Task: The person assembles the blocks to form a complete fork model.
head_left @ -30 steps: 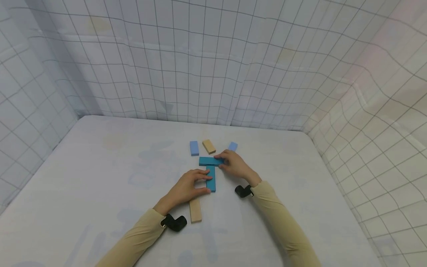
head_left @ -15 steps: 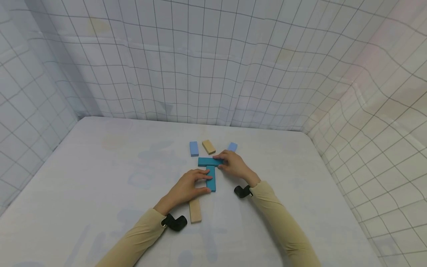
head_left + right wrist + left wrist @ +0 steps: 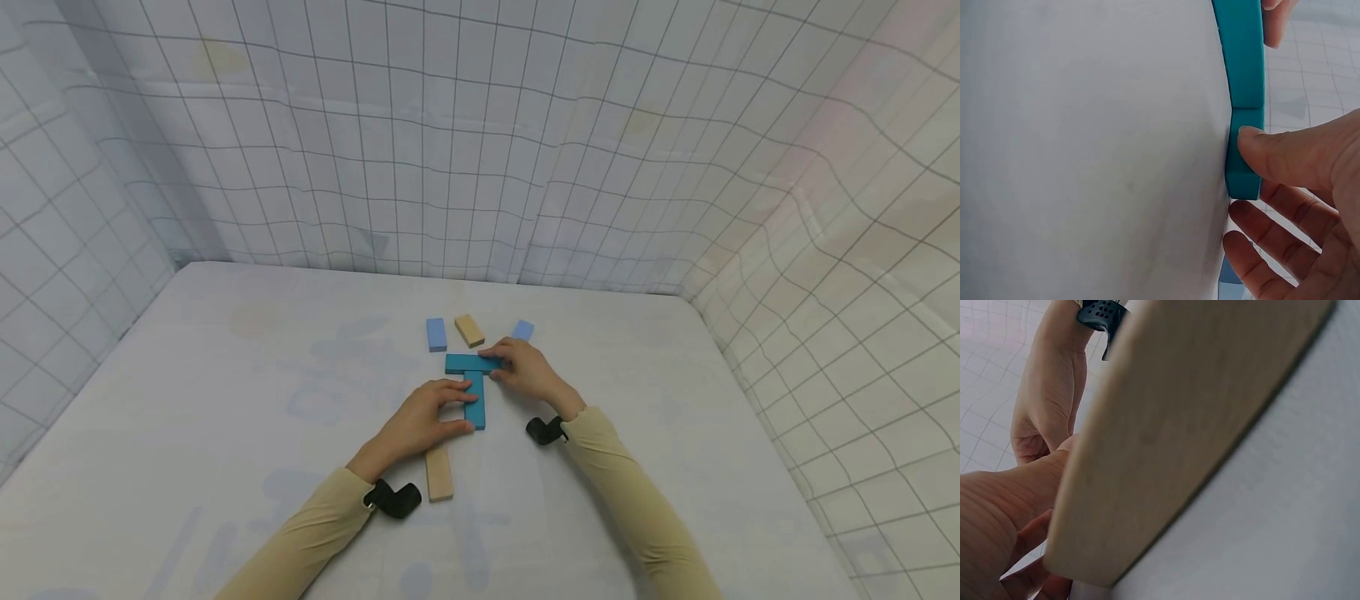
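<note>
Two flat teal blocks form a T on the white surface. My right hand point(image 3: 528, 371) pinches the right end of the crosswise teal block point(image 3: 463, 363), thumb on its near side and forefinger on its far side. The upright teal block point(image 3: 476, 412) meets the middle of that one. My left hand point(image 3: 420, 422) holds it, with fingertips over its far part and the thumb at its near end. Close up in the right wrist view, the stem block point(image 3: 1244, 56) butts against the crosswise block point(image 3: 1243, 181) under my right thumb.
A plain wooden block point(image 3: 439, 477) lies just below my left hand. Beyond the T are a light blue block point(image 3: 437, 334), a small wooden block point(image 3: 470, 330) and another light blue block point(image 3: 523, 330), partly hidden by my right hand. Grid-patterned curtains point(image 3: 480, 150) surround the table.
The crosswise teal block has shifted slightly left with my right hand. The stem block has slid slightly away from me, tight against it. The other blocks have not moved.
</note>
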`<state>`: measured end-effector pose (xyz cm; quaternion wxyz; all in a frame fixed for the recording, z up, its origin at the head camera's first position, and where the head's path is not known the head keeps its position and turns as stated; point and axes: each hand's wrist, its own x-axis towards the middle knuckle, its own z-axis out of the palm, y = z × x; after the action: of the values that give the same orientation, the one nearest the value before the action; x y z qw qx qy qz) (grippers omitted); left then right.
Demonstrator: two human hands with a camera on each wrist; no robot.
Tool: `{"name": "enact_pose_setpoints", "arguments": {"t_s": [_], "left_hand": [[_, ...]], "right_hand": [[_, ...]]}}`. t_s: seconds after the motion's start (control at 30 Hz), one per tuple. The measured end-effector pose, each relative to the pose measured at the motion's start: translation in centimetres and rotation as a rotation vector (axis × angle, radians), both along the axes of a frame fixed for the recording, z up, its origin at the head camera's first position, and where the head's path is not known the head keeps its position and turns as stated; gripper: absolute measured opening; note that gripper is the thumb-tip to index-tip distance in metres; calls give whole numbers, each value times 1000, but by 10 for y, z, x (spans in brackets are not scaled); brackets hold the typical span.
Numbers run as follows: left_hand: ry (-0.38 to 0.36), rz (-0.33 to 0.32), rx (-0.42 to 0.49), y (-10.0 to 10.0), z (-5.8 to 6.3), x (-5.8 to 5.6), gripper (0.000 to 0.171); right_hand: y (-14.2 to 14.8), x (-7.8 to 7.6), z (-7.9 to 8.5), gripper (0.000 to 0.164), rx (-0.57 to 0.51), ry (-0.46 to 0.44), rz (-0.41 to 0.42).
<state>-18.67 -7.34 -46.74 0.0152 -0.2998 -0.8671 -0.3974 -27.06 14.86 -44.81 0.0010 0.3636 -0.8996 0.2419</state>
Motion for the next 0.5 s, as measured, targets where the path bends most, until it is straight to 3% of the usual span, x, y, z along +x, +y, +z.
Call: {"name": "enact_pose_setpoints", "arguments": {"t_s": [0.5], "left_hand": [[4,1,-15,0,1,-1,44]], "right_hand": [[0,0,0,35,1,-24,-9]]}}
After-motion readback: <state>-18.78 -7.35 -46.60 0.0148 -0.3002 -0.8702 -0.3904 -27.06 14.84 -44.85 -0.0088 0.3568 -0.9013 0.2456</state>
